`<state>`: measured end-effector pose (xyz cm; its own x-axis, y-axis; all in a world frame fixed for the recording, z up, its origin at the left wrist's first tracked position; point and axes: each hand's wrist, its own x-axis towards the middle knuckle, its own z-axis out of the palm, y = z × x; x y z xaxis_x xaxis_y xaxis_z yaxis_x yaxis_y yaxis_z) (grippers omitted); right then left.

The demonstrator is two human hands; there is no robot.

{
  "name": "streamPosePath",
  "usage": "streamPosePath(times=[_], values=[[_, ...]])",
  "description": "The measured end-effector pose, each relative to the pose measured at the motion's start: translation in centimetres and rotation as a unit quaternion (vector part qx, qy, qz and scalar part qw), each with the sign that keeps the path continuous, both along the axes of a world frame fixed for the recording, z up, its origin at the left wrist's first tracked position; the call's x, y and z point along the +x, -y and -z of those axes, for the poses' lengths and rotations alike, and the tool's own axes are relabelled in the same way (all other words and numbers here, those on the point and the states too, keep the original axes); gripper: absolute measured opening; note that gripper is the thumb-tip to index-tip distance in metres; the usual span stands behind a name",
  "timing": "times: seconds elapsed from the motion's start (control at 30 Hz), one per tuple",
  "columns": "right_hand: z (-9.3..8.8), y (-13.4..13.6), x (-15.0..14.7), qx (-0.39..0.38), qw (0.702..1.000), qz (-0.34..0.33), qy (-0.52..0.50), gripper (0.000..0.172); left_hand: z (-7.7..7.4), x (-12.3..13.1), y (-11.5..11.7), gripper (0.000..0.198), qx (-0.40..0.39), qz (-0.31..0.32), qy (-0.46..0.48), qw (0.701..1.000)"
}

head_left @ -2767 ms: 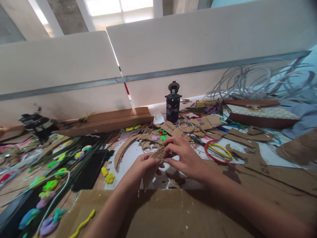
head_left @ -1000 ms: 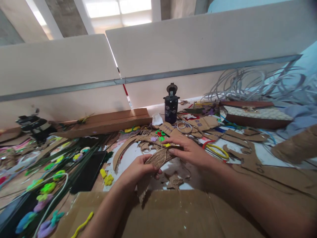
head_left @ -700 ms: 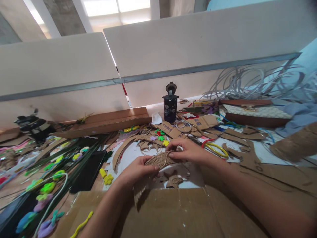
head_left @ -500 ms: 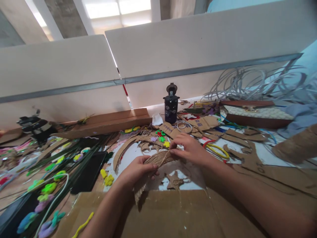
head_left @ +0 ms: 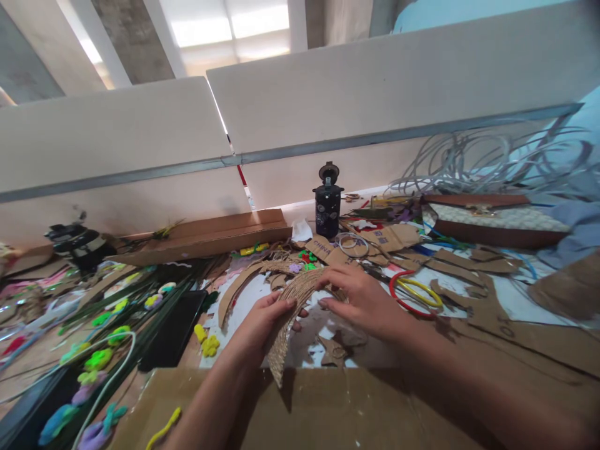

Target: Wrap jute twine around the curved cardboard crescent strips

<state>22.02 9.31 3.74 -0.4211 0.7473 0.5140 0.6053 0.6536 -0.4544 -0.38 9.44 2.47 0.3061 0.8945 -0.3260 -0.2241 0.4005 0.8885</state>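
A curved, twine-covered crescent (head_left: 300,289) is held above the work surface, its pointed lower end hanging down. My left hand (head_left: 269,319) grips its lower left part, thumb on top and fingertips showing beneath. Around its upper right part, my right hand (head_left: 354,297) has bent fingers pinching the edge. A cardboard arc (head_left: 234,290) lies just behind, beside small red, green and purple fuzzy flowers (head_left: 307,259). Below the hands rests a cardboard star-like piece (head_left: 334,351) on the white surface.
Behind stands a black bottle (head_left: 327,209) with its lid raised. Red and yellow rings (head_left: 417,294), cardboard scraps and a patterned bag (head_left: 497,219) lie right. On the left are a black tablet-like object (head_left: 173,328), fuzzy flowers and a yellow pair (head_left: 209,344). Cardboard (head_left: 328,406) lies in front.
The crescent has turned so that more of its wrapped face shows. My right hand's fingers have shifted and spread along its edge. The camera view has moved slightly.
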Motion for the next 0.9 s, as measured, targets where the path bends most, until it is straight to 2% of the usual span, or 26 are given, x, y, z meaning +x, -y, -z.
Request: streamPosePath(times=[0.17,0.3,0.43,0.67,0.9], values=[[0.6,0.5,-0.7,0.022,1.0,-0.003,-0.007,0.01,0.2,0.5,0.4,0.021,-0.012,0.013,0.027,0.999],[0.8,0.6,-1.0,0.003,0.999,-0.013,-0.032,0.007,-0.2,0.9,0.6,0.024,-0.031,0.021,0.041,0.998],[0.6,0.7,-1.1,-0.005,0.999,-0.017,-0.038,0.007,-0.3,1.0,0.7,0.026,-0.045,0.029,0.041,0.998],[0.4,0.7,-1.1,-0.022,0.999,-0.012,-0.028,0.009,0.7,0.7,0.4,0.026,-0.02,0.046,0.026,0.998],[-0.4,0.9,-1.1,-0.076,0.997,-0.011,-0.002,0.017,0.0,1.1,0.9,0.025,0.004,0.069,0.006,0.998]])
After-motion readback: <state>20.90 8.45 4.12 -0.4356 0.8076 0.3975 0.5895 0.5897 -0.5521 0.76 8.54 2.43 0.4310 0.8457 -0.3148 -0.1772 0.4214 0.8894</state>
